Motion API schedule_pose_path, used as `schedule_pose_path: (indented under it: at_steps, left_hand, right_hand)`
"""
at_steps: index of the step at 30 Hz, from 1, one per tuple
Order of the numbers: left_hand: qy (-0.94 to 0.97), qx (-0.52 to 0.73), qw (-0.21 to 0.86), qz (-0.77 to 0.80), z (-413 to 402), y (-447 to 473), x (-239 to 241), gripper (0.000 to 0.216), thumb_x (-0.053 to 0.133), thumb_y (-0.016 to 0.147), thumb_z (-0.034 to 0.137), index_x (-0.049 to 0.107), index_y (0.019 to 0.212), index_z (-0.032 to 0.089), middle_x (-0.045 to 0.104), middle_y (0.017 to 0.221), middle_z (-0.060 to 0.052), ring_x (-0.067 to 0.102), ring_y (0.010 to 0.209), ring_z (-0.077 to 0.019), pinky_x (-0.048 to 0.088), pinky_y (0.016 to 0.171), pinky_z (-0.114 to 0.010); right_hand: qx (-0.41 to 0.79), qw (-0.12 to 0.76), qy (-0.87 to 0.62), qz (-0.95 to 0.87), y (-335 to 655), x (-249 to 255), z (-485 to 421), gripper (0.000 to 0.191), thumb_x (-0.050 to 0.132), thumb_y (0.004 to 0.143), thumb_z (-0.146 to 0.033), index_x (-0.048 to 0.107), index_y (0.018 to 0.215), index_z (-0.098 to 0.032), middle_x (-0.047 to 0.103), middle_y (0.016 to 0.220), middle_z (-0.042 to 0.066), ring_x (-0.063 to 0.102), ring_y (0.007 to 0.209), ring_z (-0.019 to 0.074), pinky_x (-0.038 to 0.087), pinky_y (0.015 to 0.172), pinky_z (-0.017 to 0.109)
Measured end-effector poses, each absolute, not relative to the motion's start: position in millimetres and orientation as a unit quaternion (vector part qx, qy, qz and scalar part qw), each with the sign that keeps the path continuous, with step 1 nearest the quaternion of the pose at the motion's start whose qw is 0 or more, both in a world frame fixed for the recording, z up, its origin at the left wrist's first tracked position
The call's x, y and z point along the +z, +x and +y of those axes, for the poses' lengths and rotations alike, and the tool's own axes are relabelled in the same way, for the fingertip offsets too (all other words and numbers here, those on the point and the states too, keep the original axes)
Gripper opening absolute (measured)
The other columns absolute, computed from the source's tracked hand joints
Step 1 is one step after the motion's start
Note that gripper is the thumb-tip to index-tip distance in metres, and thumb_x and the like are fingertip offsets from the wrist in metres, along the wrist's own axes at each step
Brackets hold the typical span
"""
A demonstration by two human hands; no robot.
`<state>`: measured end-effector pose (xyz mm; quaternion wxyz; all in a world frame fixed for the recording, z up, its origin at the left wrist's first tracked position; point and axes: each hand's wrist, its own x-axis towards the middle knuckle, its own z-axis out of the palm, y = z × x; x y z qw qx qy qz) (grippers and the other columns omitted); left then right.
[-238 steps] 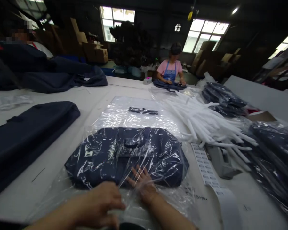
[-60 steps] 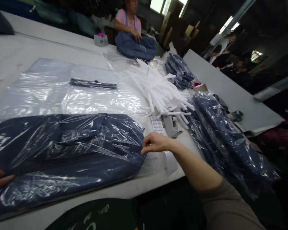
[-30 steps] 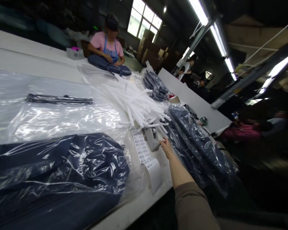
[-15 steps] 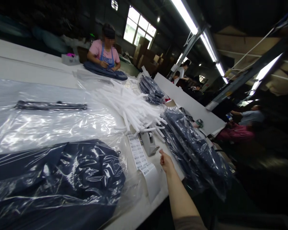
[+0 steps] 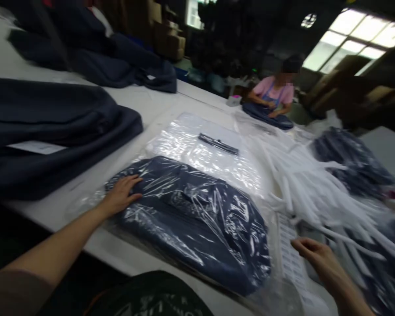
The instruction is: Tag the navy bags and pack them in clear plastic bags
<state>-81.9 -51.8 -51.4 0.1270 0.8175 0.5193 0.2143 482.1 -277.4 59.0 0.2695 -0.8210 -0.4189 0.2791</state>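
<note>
My left hand (image 5: 123, 193) lies flat, fingers spread, on the left end of a folded dark blue garment (image 5: 184, 224) in a clear plastic bag. Over the strip of printed labels (image 5: 291, 254), my right hand (image 5: 312, 252) is pinched, thumb against fingertips. Whatever is between those fingers is too small or blurred to make out. A grey label dispenser (image 5: 311, 237) is partly hidden behind that hand and the white strips. Just beyond the bagged garment is a stack of clear plastic bags (image 5: 181, 140) with a black bar-shaped item (image 5: 218, 144) on top.
White foam-like strips (image 5: 309, 180) are heaped at the right, beside more bagged dark garments (image 5: 352, 158). Unbagged dark garments (image 5: 52, 118) lie on the white table (image 5: 161, 105) at the left, one bearing a white paper. A co-worker (image 5: 273, 94) handles a dark garment across the table.
The view has swung left. My left hand has come into view on the bagged garment. My right hand, earlier beside the label dispenser, is now closer to the bagged garment, still pinched.
</note>
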Motion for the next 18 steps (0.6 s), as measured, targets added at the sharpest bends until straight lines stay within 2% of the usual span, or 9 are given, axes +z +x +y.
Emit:
schedule_pose_path:
  at_steps: [2, 6, 10, 12, 15, 18]
  left_hand:
    - [0.809, 0.200, 0.126, 0.538, -63, -114, -52, 0.048, 0.055, 0.087, 0.040, 0.048, 0.128, 0.016, 0.045, 0.137, -0.012, 0.038, 0.128, -0.0281, 0.027, 0.111, -0.050]
    - [0.796, 0.220, 0.147, 0.544, -61, -112, -59, 0.045, 0.046, 0.090, 0.035, 0.046, 0.131, 0.016, 0.045, 0.139, -0.010, 0.036, 0.130, -0.0256, 0.023, 0.114, -0.047]
    - [0.784, 0.251, 0.173, 0.541, -59, -105, -59, 0.043, 0.040, 0.090, 0.028, 0.046, 0.132, 0.016, 0.048, 0.137, -0.009, 0.037, 0.130, -0.0247, 0.024, 0.114, -0.048]
    - [0.779, 0.260, 0.180, 0.541, -60, -108, -58, 0.043, 0.039, 0.090, 0.024, 0.046, 0.131, 0.015, 0.049, 0.135, -0.009, 0.039, 0.129, -0.0244, 0.026, 0.114, -0.048]
    - [0.769, 0.270, 0.187, 0.548, -61, -112, -60, 0.044, 0.035, 0.089, 0.020, 0.047, 0.130, 0.012, 0.052, 0.132, -0.012, 0.042, 0.127, -0.0241, 0.031, 0.112, -0.047]
    - [0.760, 0.276, 0.196, 0.555, -61, -112, -66, 0.044, 0.031, 0.090, 0.019, 0.047, 0.130, 0.011, 0.052, 0.132, -0.013, 0.042, 0.128, -0.0244, 0.032, 0.111, -0.048]
  right_hand:
    - [0.385, 0.249, -0.724, -0.515, 420, 65, -226, 0.033, 0.070, 0.062, -0.055, 0.066, 0.056, -0.022, 0.057, 0.056, 0.004, 0.048, 0.054, 0.0177, 0.038, 0.052, 0.030]
    - [0.570, 0.171, -0.486, -0.641, 275, 80, -142, 0.032, 0.071, 0.068, -0.049, 0.065, 0.059, -0.019, 0.049, 0.051, -0.002, 0.038, 0.049, 0.0107, 0.029, 0.048, 0.026]
    - [0.635, 0.077, -0.330, -0.694, 152, 72, -76, 0.036, 0.074, 0.063, -0.050, 0.067, 0.067, -0.015, 0.056, 0.058, -0.002, 0.045, 0.054, 0.0094, 0.034, 0.052, 0.023]
    - [0.607, 0.020, -0.301, -0.735, 102, 58, -55, 0.036, 0.072, 0.067, -0.049, 0.068, 0.074, -0.014, 0.061, 0.065, -0.001, 0.052, 0.060, 0.0105, 0.040, 0.058, 0.022]
    - [0.435, -0.123, -0.361, -0.816, 46, 32, -35, 0.027, 0.069, 0.073, -0.044, 0.071, 0.081, -0.018, 0.069, 0.080, 0.001, 0.062, 0.076, 0.0148, 0.047, 0.070, 0.022]
    - [0.298, -0.208, -0.445, -0.819, 20, 10, -24, 0.039, 0.078, 0.061, -0.046, 0.072, 0.086, -0.018, 0.071, 0.093, 0.009, 0.065, 0.090, 0.0256, 0.050, 0.077, 0.030]
